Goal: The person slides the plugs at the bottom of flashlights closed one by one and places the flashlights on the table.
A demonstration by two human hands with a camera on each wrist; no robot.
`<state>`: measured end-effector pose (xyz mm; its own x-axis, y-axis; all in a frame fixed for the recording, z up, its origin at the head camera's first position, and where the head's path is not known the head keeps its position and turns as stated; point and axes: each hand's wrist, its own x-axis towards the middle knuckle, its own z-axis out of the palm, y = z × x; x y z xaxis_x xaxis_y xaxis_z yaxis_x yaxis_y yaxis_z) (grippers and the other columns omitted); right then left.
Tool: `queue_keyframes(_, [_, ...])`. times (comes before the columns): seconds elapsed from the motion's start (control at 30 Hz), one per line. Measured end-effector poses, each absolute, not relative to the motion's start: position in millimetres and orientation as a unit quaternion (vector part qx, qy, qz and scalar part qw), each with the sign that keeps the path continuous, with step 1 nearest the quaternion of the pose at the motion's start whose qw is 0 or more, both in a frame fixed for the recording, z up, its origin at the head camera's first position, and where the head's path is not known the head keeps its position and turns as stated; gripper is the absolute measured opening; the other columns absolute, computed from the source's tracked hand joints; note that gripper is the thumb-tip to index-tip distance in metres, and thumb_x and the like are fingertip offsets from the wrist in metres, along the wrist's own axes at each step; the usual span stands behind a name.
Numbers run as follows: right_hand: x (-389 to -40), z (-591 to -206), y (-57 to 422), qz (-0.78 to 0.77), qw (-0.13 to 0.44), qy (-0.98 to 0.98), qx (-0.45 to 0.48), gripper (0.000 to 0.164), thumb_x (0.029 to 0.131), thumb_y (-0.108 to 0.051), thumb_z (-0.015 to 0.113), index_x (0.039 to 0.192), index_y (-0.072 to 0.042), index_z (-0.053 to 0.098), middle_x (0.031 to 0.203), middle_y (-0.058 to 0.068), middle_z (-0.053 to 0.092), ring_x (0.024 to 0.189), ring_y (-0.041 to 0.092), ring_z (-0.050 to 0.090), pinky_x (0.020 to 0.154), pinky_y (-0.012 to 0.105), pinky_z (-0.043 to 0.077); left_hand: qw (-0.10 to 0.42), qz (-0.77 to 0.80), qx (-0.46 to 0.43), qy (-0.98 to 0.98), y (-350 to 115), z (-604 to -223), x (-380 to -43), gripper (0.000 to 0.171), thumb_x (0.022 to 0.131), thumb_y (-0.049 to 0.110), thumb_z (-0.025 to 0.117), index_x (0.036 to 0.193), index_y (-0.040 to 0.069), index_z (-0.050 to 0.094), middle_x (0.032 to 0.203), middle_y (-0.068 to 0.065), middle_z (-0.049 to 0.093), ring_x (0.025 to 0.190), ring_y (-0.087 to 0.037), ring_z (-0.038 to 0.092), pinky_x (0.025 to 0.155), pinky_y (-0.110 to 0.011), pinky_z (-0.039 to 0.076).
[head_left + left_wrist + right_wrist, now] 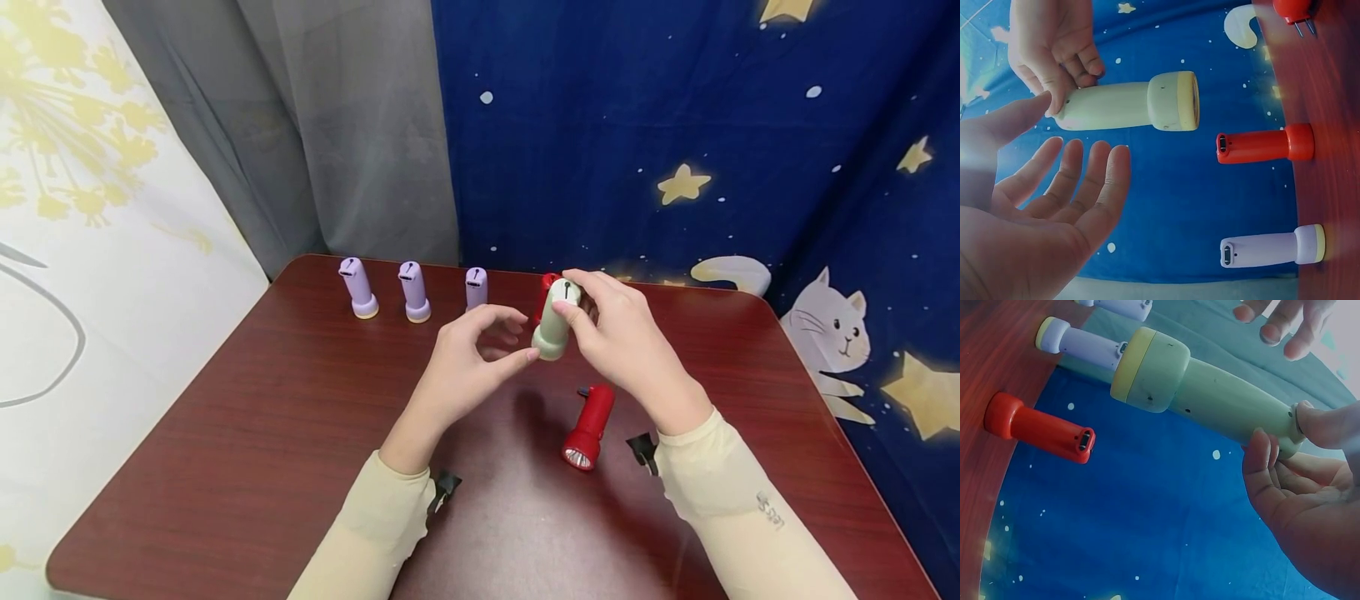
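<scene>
My right hand [626, 333] pinches the tail end of a pale green flashlight [1229, 397] between thumb and fingers and holds it above the table, its yellow-rimmed head pointing down. Beside the flashlight is my left hand [468, 358], fingers spread and loosely bent, holding nothing; in the left wrist view it appears apart from the flashlight. Behind the green one stands a red flashlight [1257, 145], mostly covered in the head view. Another red flashlight [591, 427] lies on the table below my hands, with plug prongs sticking out near its tail.
Three purple flashlights stand upright in a row along the back of the dark red wooden table [262, 450]: a left one [358, 287], a middle one [414, 292] and a right one [476, 287]. Grey and blue star-patterned curtains [570, 150] hang behind the table.
</scene>
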<state>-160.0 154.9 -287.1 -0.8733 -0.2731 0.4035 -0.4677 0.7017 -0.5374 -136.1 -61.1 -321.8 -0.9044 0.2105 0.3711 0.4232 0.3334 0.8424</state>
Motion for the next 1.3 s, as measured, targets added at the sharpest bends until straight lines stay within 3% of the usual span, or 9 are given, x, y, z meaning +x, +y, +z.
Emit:
queue_keyframes(0.17, [-165,-289,157,0.327,0.144,-0.913,0.195,0.044,0.105,-0.02,0.067,0.145,-0.002,0.062,0.122,0.016,0.07,0.095,0.03,0.064,0.084,0.043,0.058,0.097,-0.543,-0.194,-0.811,-61,-322,-136,0.035,0.088,0.013,0.087,0.12,0.009,0.073,0.111,-0.008,0.074,0.099,-0.022,0.074,0.087,-0.038,0.068])
queue_keyframes(0.37, [-170,-291,161,0.325,0.135,-0.919,0.181,0.044,0.106,-0.021,0.065,0.147,-0.002,0.06,0.129,0.018,0.069,0.099,0.031,0.064,0.088,0.046,0.058,0.097,-0.543,-0.194,-0.811,-62,-323,-136,0.036,0.088,0.014,0.087,0.121,0.009,0.073,0.112,-0.008,0.075,0.101,-0.027,0.076,0.086,-0.03,0.067])
queue_keyframes(0.53, [-173,-294,162,0.323,0.13,-0.921,0.176,0.044,0.106,-0.02,0.065,0.146,-0.002,0.06,0.125,0.018,0.069,0.098,0.031,0.063,0.086,0.045,0.058,0.095,-0.547,-0.194,-0.809,-61,-324,-137,0.034,0.089,0.013,0.087,0.12,0.008,0.073,0.113,-0.009,0.075,0.102,-0.033,0.076,0.087,-0.035,0.067])
queue_keyframes(0.7, [-175,-298,164,0.323,0.122,-0.923,0.168,0.045,0.107,-0.02,0.064,0.147,-0.002,0.059,0.125,0.019,0.069,0.098,0.031,0.062,0.085,0.044,0.057,0.097,-0.547,-0.194,-0.809,-61,-323,-136,0.033,0.088,0.012,0.086,0.119,0.008,0.074,0.112,-0.008,0.076,0.101,-0.03,0.077,0.086,-0.033,0.067])
queue_keyframes(1.3, [-183,-309,167,0.327,0.106,-0.927,0.152,0.046,0.107,-0.02,0.063,0.148,-0.001,0.058,0.135,0.022,0.067,0.108,0.036,0.064,0.097,0.053,0.059,0.097,-0.546,-0.196,-0.809,-62,-322,-136,0.031,0.089,0.012,0.086,0.118,0.008,0.074,0.113,-0.008,0.076,0.101,-0.032,0.076,0.087,-0.039,0.068])
